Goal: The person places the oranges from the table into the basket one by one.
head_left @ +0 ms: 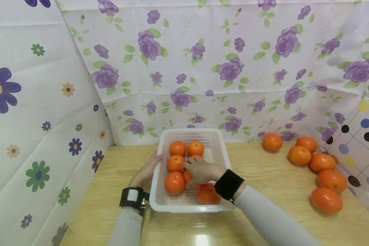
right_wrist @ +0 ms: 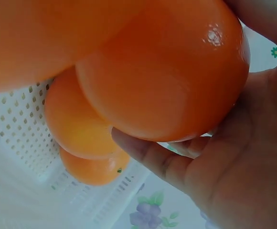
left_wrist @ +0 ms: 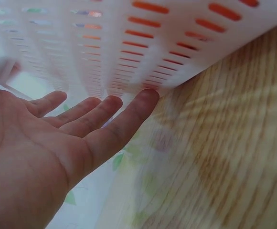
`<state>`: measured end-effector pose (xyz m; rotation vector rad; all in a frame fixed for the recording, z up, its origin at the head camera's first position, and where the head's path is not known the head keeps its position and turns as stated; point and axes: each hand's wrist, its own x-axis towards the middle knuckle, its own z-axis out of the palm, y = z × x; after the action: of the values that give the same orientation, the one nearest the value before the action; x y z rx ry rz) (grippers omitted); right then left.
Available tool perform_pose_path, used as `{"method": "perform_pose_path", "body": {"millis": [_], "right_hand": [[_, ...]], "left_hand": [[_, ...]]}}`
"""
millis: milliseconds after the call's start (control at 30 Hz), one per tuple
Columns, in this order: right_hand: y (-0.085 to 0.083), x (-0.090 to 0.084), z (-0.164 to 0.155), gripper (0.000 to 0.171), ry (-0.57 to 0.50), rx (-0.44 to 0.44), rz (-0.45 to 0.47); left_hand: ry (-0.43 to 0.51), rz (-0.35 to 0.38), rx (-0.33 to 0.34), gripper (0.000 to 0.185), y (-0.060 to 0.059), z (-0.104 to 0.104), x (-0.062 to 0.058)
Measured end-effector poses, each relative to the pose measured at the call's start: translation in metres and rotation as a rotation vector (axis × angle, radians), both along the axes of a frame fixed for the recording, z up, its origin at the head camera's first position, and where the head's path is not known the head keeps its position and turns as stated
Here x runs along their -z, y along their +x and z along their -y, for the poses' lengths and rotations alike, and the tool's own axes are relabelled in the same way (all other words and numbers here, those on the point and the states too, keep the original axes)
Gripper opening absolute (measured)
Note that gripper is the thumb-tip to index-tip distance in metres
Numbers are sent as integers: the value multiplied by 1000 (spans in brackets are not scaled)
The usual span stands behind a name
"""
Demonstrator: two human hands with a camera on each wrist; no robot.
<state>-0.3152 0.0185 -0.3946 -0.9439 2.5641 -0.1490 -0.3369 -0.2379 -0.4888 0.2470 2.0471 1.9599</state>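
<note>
Your right hand [head_left: 202, 172] curls its fingers [right_wrist: 150, 157] round an orange fruit [right_wrist: 167, 71] low over the white basket [head_left: 159, 201], fruit seated against your palm, while your left hand [head_left: 146, 171] lies flat, fingers [left_wrist: 124, 121] straight, along the basket's left wall, likely to steady it, with six loose fruits [head_left: 325, 171] farther right.

Light wood-grain bench [head_left: 264, 177], bounded by flowered sheeting at the back and left and dotted sheeting at the right. Standing on it near the middle, close to the back: a white perforated basket [head_left: 162, 205] with oranges inside. Lying directly on it at the right: six loose oranges [head_left: 326, 200], from one by the back sheeting [head_left: 272, 141] forward along the dotted edge.
</note>
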Motion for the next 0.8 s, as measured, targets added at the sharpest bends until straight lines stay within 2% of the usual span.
{"method": "perform_pose_path", "body": {"millis": [167,400,600,800], "right_hand": [[2,3,0,78,9,12,-15],[3,8,0,69,14,32,-56],[3,6,2,92,-7,62,-25],[3,3,2,98,-33,121,41]], "left_hand": [[-3,-1,2,62,1,0,-1],[11,0,10,63,1,-1,-1],[3,-1,3,63,1,-1,-1],[-1,-4,2,63,1,0,-1]]}}
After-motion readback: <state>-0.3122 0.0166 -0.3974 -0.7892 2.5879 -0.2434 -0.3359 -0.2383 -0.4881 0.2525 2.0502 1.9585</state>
